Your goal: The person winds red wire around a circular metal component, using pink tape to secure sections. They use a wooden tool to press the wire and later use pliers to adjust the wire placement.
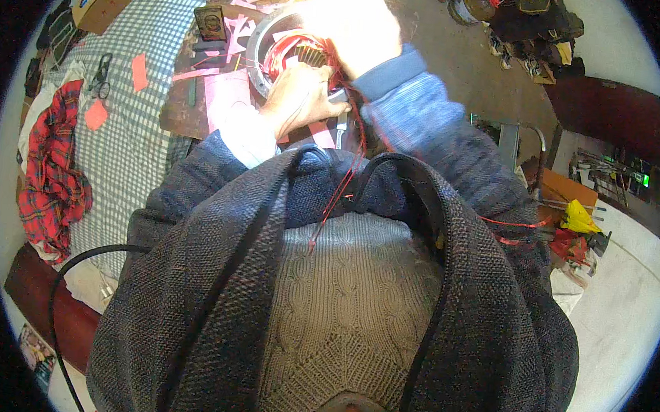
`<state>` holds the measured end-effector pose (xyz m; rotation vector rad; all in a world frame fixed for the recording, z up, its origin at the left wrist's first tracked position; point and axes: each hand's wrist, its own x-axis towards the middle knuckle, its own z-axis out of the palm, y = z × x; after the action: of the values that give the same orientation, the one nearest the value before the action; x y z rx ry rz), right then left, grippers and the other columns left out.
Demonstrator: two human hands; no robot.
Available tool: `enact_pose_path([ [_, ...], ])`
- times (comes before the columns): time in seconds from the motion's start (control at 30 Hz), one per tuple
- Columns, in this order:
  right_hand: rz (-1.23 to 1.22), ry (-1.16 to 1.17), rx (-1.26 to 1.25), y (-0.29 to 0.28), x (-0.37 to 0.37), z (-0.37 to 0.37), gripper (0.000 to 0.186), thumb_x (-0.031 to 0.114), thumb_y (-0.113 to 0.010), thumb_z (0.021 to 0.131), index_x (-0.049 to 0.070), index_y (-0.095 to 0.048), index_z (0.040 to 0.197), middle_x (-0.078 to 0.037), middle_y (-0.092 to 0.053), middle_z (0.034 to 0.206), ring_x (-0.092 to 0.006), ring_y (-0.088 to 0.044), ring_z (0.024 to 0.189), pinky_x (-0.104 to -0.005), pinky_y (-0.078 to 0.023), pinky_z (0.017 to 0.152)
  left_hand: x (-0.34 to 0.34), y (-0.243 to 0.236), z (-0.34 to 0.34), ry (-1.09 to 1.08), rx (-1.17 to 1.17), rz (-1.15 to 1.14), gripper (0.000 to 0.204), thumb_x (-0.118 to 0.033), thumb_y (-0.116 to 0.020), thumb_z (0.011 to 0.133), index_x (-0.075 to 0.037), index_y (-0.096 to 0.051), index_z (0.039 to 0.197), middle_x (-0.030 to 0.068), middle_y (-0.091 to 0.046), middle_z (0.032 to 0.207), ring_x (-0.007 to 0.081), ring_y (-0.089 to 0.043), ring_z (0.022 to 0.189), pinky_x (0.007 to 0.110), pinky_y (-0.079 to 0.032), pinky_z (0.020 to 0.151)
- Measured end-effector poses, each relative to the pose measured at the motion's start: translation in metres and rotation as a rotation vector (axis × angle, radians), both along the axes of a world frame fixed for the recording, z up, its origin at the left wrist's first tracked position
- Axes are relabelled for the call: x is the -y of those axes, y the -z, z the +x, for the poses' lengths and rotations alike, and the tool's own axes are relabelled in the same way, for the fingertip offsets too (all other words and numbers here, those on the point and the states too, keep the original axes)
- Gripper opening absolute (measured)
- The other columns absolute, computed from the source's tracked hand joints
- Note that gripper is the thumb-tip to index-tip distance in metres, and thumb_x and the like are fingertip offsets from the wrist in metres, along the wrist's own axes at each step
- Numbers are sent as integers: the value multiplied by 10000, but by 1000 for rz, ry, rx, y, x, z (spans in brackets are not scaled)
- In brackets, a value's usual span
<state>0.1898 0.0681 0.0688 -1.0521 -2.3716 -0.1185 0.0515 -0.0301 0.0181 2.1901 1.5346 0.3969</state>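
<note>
A round motor stator [255, 47] with a grey metal ring stands on the brown work table at the top middle. Bundles of red enamelled copper wire [282, 48] loop around its inside, and metal slots show in the bore. My left hand [300, 100] lies over the near rim, fingers reaching inside and thumb pressed at the ring's near right edge. Above the far right side of the coils is my right hand [358, 28]; strong glare whitens it and hides its fingers. Loose red wires [362, 137] hang from the stator toward my chest.
Pink insulation paper [227, 96] lies beside the stator in sheets and cut strips. A checked cloth [122, 180] covers the surface at left, with scissors [102, 75] and a red plaid garment [52, 169]. A cardboard box [100, 4] stands far left. A black cable [65, 267] runs near my left side.
</note>
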Motion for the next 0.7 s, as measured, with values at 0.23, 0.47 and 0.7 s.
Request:
enact_pose_path([
  [0.23,-1391,-992,-1269,-22,-25,22,516,156,-557,1047,58,-482,1549,-137,-642,1281,-266,-606,1156,-403,-498,994,5,6,-2,24,160,93,504,-454,-825,761,9,-759,951,231,-730,761,380,-739,696,439,-594,704],
  [0.47,-951,3,-1184,-25,-17,-20,486,107,-625,1042,0,-490,1496,-77,-676,1058,-172,-643,954,-300,-555,784,2,-14,-16,73,175,-16,548,-303,-832,781,27,-692,1196,273,-715,1122,440,-694,1047,458,-560,933],
  [0.7,-865,115,-1548,-30,-12,-14,194,84,-678,996,-24,-695,1156,-48,-675,844,-163,-644,712,-302,-537,632,-37,-29,-67,9,259,651,406,-128,-741,836,-111,-721,1242,135,-718,1236,327,-648,1198,470,-469,1084],
])
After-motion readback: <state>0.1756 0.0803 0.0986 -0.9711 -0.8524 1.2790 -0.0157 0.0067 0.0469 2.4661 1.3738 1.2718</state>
